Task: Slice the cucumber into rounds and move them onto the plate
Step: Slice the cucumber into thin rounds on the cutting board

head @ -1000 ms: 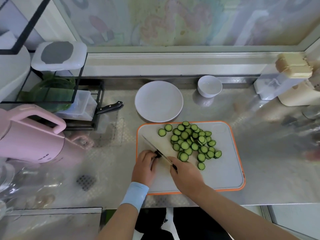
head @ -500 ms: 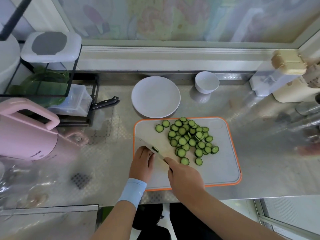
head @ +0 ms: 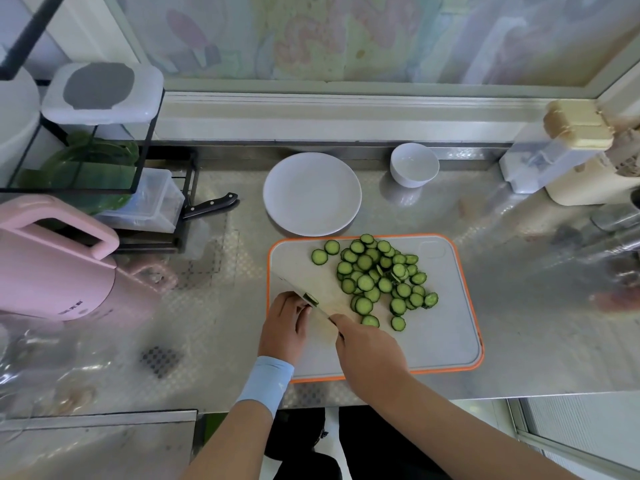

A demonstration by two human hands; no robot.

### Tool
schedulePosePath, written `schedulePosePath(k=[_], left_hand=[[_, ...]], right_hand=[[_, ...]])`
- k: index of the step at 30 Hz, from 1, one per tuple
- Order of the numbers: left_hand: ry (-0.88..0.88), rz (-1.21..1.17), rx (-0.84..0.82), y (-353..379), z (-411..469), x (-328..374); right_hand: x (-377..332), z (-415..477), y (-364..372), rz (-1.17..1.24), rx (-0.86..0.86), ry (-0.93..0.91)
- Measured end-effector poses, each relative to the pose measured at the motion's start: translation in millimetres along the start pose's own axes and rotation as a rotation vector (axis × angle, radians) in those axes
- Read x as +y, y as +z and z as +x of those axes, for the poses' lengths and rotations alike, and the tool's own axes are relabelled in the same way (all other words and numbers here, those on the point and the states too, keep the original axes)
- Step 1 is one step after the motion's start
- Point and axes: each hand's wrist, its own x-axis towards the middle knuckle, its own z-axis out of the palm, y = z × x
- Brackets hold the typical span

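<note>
A pile of several green cucumber rounds [head: 379, 277] lies on the grey cutting board with an orange rim [head: 443, 341]. My left hand [head: 285, 323] holds the last small cucumber stub [head: 311, 300] against the board near its left edge, fingers curled over it. My right hand [head: 369, 355] grips the handle of a knife [head: 313, 301], whose blade runs up-left across the stub. The white plate [head: 311, 194] stands bare just behind the board.
A small white bowl [head: 414, 164] sits right of the plate. A second, black-handled knife [head: 211, 204] lies left of the plate beside a wire rack with containers [head: 138, 206]. A pink kettle [head: 52, 261] stands at left; appliances [head: 568, 157] at far right.
The view has shifted slightly. The knife blade has worked on the stub under my left hand; both hands stay at the board's left front.
</note>
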Motion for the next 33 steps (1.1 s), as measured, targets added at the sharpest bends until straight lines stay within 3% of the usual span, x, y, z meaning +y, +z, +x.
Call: schedulePosePath(k=[18,33], left_hand=[[-0.027,-0.062,0.013,1.0,-2.4,-1.2],[0.011,-0.028,0.040,-0.2,-1.5,-1.3]], right_hand=[[-1.8,30.5,9.5,0.076,-0.008,-0.006],[6.7,-13.6,3.8,0.047,0.032,0.013]])
